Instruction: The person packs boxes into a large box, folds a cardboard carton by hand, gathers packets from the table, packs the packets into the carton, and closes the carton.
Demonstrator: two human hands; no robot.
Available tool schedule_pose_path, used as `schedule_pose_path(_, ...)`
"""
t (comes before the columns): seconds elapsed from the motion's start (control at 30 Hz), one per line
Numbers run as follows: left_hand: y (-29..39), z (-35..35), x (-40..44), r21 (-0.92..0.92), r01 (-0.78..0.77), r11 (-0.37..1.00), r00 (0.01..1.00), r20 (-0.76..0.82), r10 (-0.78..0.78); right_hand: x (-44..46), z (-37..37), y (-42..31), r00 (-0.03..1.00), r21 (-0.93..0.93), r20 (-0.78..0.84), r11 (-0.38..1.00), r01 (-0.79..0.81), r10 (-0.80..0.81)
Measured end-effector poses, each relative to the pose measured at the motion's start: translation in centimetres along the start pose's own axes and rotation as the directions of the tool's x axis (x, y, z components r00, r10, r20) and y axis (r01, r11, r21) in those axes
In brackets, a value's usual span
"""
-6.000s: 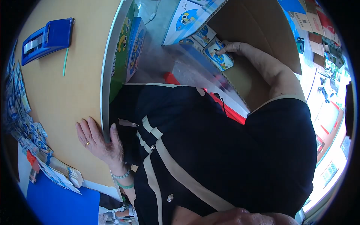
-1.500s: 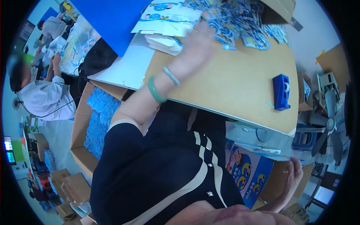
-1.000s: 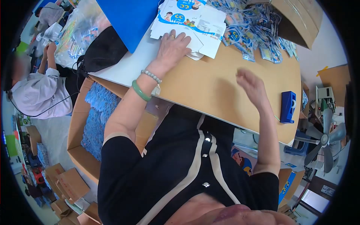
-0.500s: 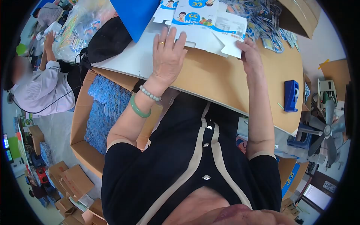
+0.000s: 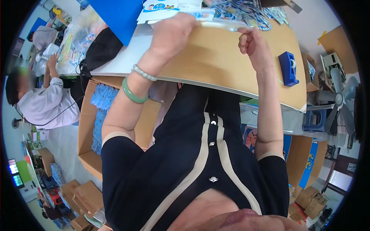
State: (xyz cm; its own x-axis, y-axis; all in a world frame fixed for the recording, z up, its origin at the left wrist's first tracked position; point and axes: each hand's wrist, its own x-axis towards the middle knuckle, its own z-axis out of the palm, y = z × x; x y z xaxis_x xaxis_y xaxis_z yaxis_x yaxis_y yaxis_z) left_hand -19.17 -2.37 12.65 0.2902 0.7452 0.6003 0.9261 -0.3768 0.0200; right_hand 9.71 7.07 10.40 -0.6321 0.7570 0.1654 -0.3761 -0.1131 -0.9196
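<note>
Turning edge-on, the carton (image 5: 217, 24), its printed face showing half a second ago, now spans both hands over the counter (image 5: 219, 57), seemingly clear of the pile (image 5: 154, 16). The left hand (image 5: 173, 36) bends over one end, grip hidden; the right hand (image 5: 255, 47), half-curled, meets the other, its hold unclear.

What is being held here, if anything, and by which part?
A white carton, blurred and nearly edge-on. The right hand seems to grip its right end; the left hand is at the other end, its grip hidden.
</note>
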Motion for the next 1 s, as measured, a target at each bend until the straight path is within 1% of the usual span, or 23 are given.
schedule_pose_path(0.03,-0.1,-1.2,0.8,-0.149,0.117,0.982,0.991,-0.052,-0.126,-0.6,0.4,-0.4,1.0,0.003,0.001,1.0,0.015,-0.015)
schedule_pose_path(0.1,-0.7,-4.0,2.6,-0.445,0.299,0.844,0.918,-0.107,-0.382,-1.7,1.7,-1.4,0.954,-0.254,-0.227,0.957,0.138,-0.197)
schedule_pose_path(0.13,-1.0,-5.2,3.3,-0.434,0.286,0.854,0.92,-0.124,-0.371,-1.7,2.4,-1.9,0.899,-0.383,-0.316,0.908,0.172,-0.304)
schedule_pose_path(0.17,-1.3,-6.5,4.0,-0.561,0.319,0.763,0.917,-0.019,-0.398,-1.2,3.3,-2.7,0.896,-0.381,-0.306,0.904,0.195,-0.322)
schedule_pose_path(0.23,-1.1,-8.2,4.9,-0.755,0.407,0.514,0.894,0.216,-0.392,-0.8,5.6,-4.1,0.683,-0.771,-0.209,0.548,0.325,-0.699)
schedule_pose_path(0.27,-0.7,-8.5,5.2,-0.753,0.4,0.521,0.898,0.21,-0.386,-0.9,6.2,-4.7,0.549,-0.9,-0.094,0.307,0.311,-0.831)
schedule_pose_path(0.3,-0.1,-8.7,5.6,-0.745,0.421,0.517,0.893,0.241,-0.38,-1.2,5.9,-5.3,0.542,-0.9,-0.093,0.304,0.313,-0.835)
schedule_pose_path(0.37,1.2,-8.6,6.1,-0.726,0.467,0.504,0.877,0.31,-0.367,-2.1,4.8,-6.3,0.872,-0.662,-0.237,0.728,0.177,-0.428)
schedule_pose_path(0.4,1.6,-8.5,6.0,-0.727,0.466,0.504,0.878,0.309,-0.366,-2.3,4.6,-6.6,0.96,-0.503,-0.225,0.864,0.03,-0.165)
schedule_pose_path(0.43,2.0,-8.2,5.7,-0.523,0.333,0.785,0.924,0.016,-0.381,-2.5,4.8,-6.5,0.961,-0.507,-0.221,0.861,0.032,-0.166)
schedule_pose_path(0.47,2.6,-7.9,5.3,-0.21,0.23,0.95,0.923,-0.261,-0.282,-3.1,5.2,-6.0,0.925,-0.547,-0.274,0.834,0.077,-0.264)
schedule_pose_path(0.5,3.4,-7.5,4.9,0.153,0.176,0.973,0.879,-0.469,-0.085,-3.8,5.6,-5.3,0.876,-0.586,-0.323,0.802,0.113,-0.359)
schedule_pose_path(0.53,4.8,-7.5,4.1,-0.066,0.315,0.947,0.913,-0.251,-0.321,-4.4,5.9,-4.4,0.811,-0.625,-0.369,0.767,0.144,-0.453)
schedule_pose_path(0.57,6.5,-7.5,3.2,-0.238,0.472,0.849,0.876,0.02,-0.482,-4.6,6.1,-3.2,0.805,-0.627,-0.375,0.766,0.146,-0.46)
schedule_pose_path(0.6,8.6,-7.0,2.4,-0.24,0.461,0.854,0.883,0.022,-0.47,-4.8,6.5,-1.5,0.673,-0.923,-0.1,0.321,0.213,-0.733)
schedule_pose_path(0.63,10.7,-5.9,1.3,-0.77,0.334,0.543,0.916,0.129,-0.381,-5.0,7.5,-0.4,0.533,-0.963,0.27,-0.213,0.168,-0.802)
schedule_pose_path(0.67,11.7,-4.9,0.4,-0.986,0.163,-0.02,0.954,0.163,-0.253,-5.7,9.8,0.4,0.564,-0.942,0.334,-0.262,0.208,-0.755)
schedule_pose_path(0.7,11.3,-4.1,0.0,-0.986,0.167,-0.02,0.953,0.167,-0.253,-6.1,11.9,1.1,0.589,-0.917,0.398,-0.306,0.255,-0.703)
schedule_pose_path(0.73,10.6,-3.3,-0.3,-0.972,0.162,-0.169,0.901,0.216,-0.376,-6.1,12.7,1.4,0.589,-0.919,0.395,-0.301,0.256,-0.705)
schedule_pose_path(0.8,9.0,-2.0,-1.0,-0.893,0.075,-0.444,0.742,0.347,-0.574,-6.0,13.8,1.9,0.708,-0.901,0.405,-0.123,0.415,-0.578)
schedule_pose_path(0.87,6.8,-1.4,-2.5,-0.885,0.107,-0.454,0.745,0.374,-0.553,-5.5,13.5,1.7,0.751,-0.873,0.433,-0.027,0.486,-0.499)
schedule_pose_path(0.93,4.5,-1.5,-4.1,-0.855,0.193,-0.481,0.75,0.444,-0.489,-5.0,11.0,0.3,0.651,-0.953,0.267,-0.095,0.288,-0.711)
schedule_pose_path(1.0,3.6,-1.7,-5.2,-0.843,0.249,-0.476,0.748,0.48,-0.458,-3.6,9.6,-2.1,0.59,-0.989,0.148,-0.127,0.077,-0.794)
